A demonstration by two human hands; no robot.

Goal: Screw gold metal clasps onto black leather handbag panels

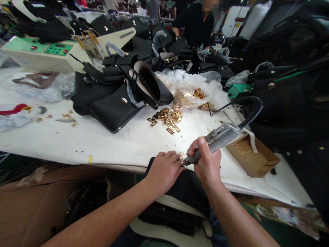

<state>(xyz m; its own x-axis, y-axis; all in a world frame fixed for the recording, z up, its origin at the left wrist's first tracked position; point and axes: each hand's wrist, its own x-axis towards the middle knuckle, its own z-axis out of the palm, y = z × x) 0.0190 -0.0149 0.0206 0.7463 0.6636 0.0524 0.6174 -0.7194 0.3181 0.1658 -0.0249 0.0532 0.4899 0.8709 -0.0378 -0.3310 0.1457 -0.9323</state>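
Observation:
My right hand [207,160] is wrapped round a grey power screwdriver [218,139] with a cable at its back end. The driver's tip touches or nearly touches a small gold metal plate [181,157] on a black bag [187,183], at the table's front edge. My left hand [164,171] lies over the bag's edge, fingers together, with the fingertips at the gold plate; they press the plate or the bag there. The bag hangs down over my lap, its light lining showing.
Gold plates [168,118] lie piled mid-table, before a plastic bag [185,96] of fittings. Black bags [113,106] stand left of them. An open carton [253,156] of screws sits at right. A cream machine [51,55] is at back left. Behind the table is a person [196,24].

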